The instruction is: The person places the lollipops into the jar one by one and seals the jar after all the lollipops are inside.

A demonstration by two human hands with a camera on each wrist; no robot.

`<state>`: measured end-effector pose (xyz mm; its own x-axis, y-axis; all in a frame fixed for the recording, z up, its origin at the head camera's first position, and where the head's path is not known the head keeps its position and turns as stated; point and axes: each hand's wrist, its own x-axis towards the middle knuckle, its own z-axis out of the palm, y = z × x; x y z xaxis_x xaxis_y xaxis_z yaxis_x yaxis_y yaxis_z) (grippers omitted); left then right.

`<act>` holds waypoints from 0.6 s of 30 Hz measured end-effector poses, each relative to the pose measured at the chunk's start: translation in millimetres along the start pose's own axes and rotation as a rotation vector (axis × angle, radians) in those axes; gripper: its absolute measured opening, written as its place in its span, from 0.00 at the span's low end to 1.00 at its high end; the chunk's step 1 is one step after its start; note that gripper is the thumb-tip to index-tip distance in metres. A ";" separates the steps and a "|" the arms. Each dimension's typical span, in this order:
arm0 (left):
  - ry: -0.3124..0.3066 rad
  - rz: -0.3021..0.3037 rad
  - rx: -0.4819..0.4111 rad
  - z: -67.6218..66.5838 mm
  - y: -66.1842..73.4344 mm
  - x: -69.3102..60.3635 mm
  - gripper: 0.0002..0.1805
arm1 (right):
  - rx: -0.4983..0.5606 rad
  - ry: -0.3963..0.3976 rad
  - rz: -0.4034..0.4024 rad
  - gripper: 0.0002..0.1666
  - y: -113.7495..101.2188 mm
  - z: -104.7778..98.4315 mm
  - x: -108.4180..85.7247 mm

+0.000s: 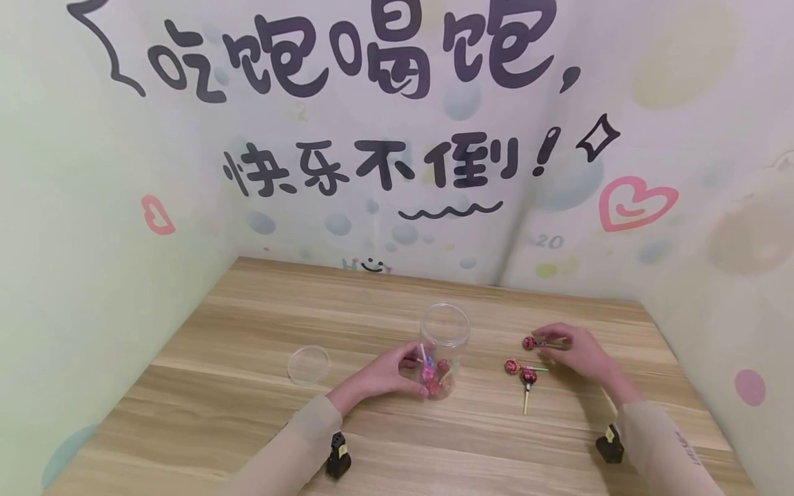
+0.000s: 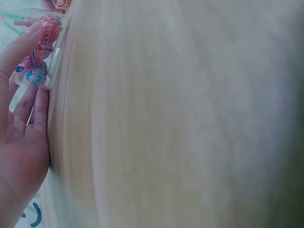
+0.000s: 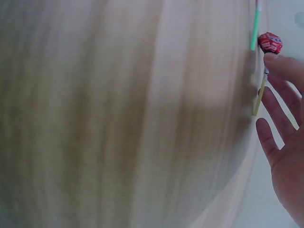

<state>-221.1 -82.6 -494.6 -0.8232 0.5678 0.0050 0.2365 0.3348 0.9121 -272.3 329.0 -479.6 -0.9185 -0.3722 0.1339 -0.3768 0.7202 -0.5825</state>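
Observation:
A clear plastic jar [image 1: 445,327] stands upright and uncapped on the wooden table, with several wrapped lollipops [image 1: 436,377] at its bottom. My left hand [image 1: 389,372] holds it low on its left side, thumb in front and fingers behind. Through the jar wall, red and blue wrappers [image 2: 35,73] show in the left wrist view. To the right, my right hand [image 1: 573,349] pinches a red-wrapped lollipop [image 3: 270,42] just below its head, the yellow stick slanting past the fingers. Near it lie an orange-red lollipop [image 1: 511,366] and a dark red lollipop [image 1: 528,376].
A round clear lid [image 1: 309,364] lies flat to the left of the jar. White printed walls [image 1: 372,234] enclose the table [image 1: 248,413] at the back and sides. Small black devices [image 1: 338,456] are worn at both wrists.

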 end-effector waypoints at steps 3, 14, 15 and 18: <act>0.000 0.002 0.003 0.4 0.2 -0.1 0.46 | -0.002 0.002 0.001 0.20 1.5 2.2 -0.4; -0.002 -0.008 0.008 0.0 0.0 0.1 0.46 | -0.088 0.055 -0.022 0.12 0.1 5.8 2.2; -0.003 -0.009 0.011 0.0 -0.2 0.2 0.46 | -0.096 0.055 -0.026 0.12 -0.6 5.8 2.6; -0.005 -0.008 0.001 0.1 0.0 0.2 0.45 | -0.122 0.058 -0.037 0.12 -2.0 5.8 3.8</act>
<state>-221.3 -82.4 -494.6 -0.8224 0.5689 -0.0044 0.2306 0.3404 0.9115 -274.4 322.8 -482.5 -0.9076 -0.3683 0.2018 -0.4195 0.7738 -0.4746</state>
